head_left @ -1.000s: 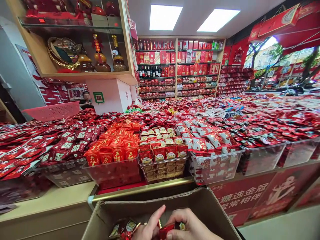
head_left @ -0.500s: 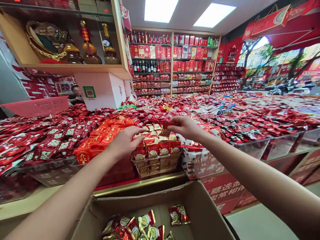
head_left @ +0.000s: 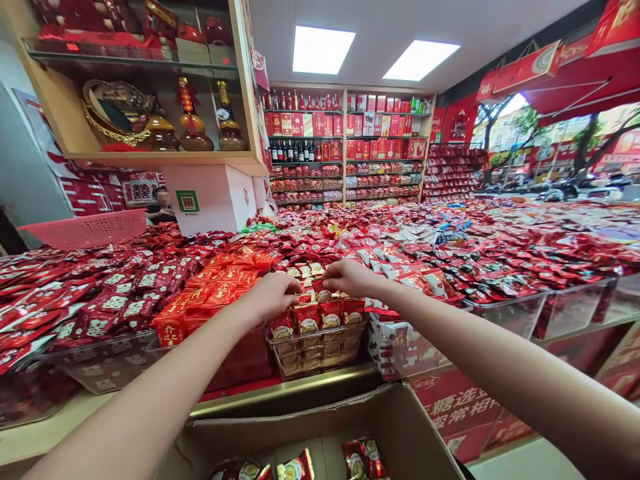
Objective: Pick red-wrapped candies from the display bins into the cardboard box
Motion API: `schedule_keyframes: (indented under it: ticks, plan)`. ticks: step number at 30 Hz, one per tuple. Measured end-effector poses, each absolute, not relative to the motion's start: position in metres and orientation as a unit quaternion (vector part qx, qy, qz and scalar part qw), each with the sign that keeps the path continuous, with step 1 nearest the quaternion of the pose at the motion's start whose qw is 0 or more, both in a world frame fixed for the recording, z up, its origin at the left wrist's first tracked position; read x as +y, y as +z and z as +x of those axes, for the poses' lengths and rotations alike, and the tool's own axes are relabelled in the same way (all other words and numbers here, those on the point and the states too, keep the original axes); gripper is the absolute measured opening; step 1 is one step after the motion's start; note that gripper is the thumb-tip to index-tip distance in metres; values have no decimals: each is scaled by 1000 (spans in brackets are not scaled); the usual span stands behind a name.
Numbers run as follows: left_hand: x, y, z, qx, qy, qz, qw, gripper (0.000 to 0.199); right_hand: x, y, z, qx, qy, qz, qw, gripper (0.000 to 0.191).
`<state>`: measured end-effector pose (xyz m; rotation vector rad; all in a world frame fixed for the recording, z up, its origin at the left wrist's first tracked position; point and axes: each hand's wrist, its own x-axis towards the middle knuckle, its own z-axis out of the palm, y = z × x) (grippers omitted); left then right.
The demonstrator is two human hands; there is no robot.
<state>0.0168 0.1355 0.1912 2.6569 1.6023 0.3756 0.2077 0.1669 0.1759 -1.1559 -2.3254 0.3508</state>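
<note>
My right hand [head_left: 345, 279] and left hand [head_left: 273, 293] have moved from the carton [head_left: 280, 435] to the clear tub [head_left: 315, 335]; handling now centres there. The right pinches a red packet [head_left: 319, 287] behind the tub's front edge; the left curls near its left edge, grip indeterminable. The carton's near edge is cropped.

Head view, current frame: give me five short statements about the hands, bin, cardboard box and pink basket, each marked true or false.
1. The left hand has its fingertips at the clear bin. True.
2. The right hand is inside the cardboard box. False: it is at the clear bin, touching a red packet.
3. The cardboard box holds no packets. False: several red-and-gold packets lie in it.
4. Packets show through the clear bin's near side. True.
5. The pink basket is right of the white pillar. False: it appears left of it.
</note>
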Motion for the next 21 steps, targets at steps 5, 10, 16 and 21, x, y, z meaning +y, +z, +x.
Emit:
schedule_keyframes:
  ticks: [5,10,16,21]
  plan:
    - [133,191,15,514,123,849,-5,24,168,173,207,-865,118,-426,240,13]
    - [131,192,12,509,120,852,-9,24,169,168,204,-883,126,-413,185,16]
    - [132,194,11,511,114,852,-18,25,176,164,204,-867,151,-427,207,19]
    - [134,192,11,511,116,852,-10,24,178,161,206,-859,165,-445,191,23]
